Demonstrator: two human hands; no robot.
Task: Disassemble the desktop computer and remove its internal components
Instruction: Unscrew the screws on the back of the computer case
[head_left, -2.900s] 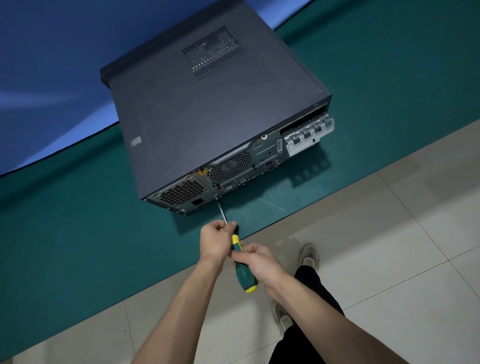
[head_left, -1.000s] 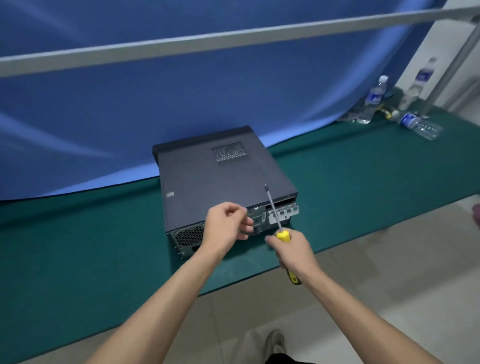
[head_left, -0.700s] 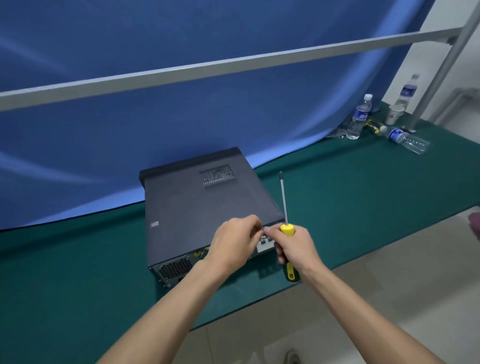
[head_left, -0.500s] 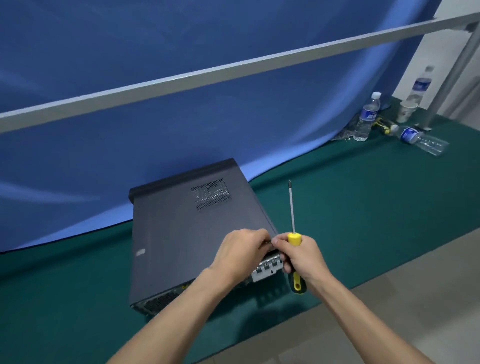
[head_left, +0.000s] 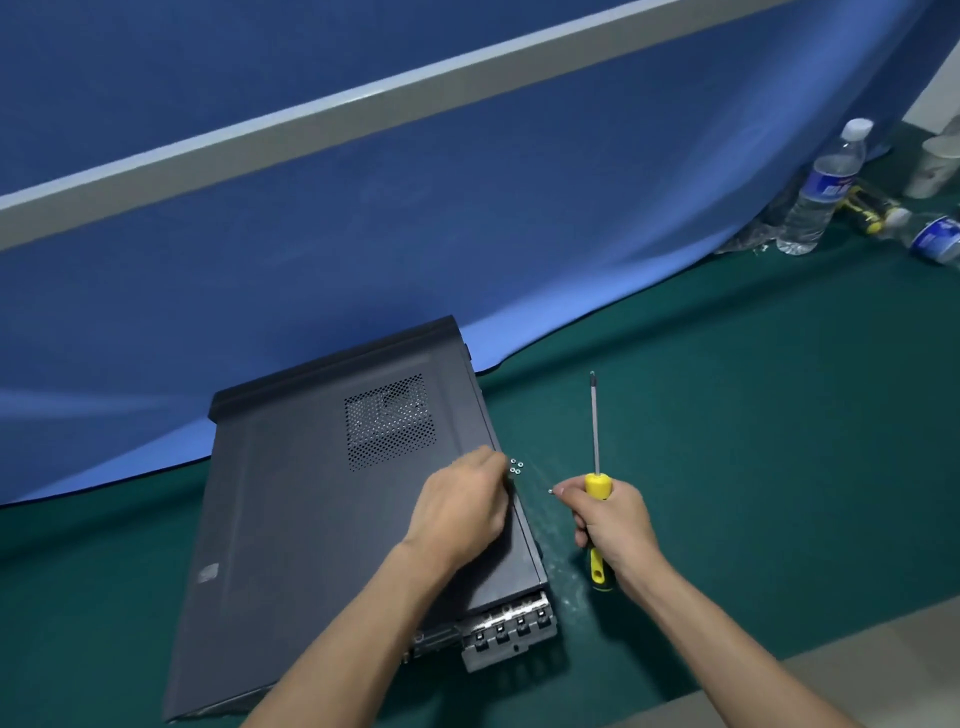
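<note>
Green mat (head_left: 753, 467) underneath: your left hand (head_left: 462, 506) lies curled on the computer case (head_left: 311, 493); loose screws (head_left: 516, 466) sit just beyond its fingertips, while your right hand (head_left: 610, 519) grips the upright screwdriver (head_left: 595, 441).

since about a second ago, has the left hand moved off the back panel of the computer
Yes. The left hand went from the rear ports onto the computer top's right edge.

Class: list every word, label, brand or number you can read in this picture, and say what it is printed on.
No text can be read.
Upright bottle, blue label: too blurred.
Lying bottle, blue label: too blurred.
Case, small sticker: too small.
</note>
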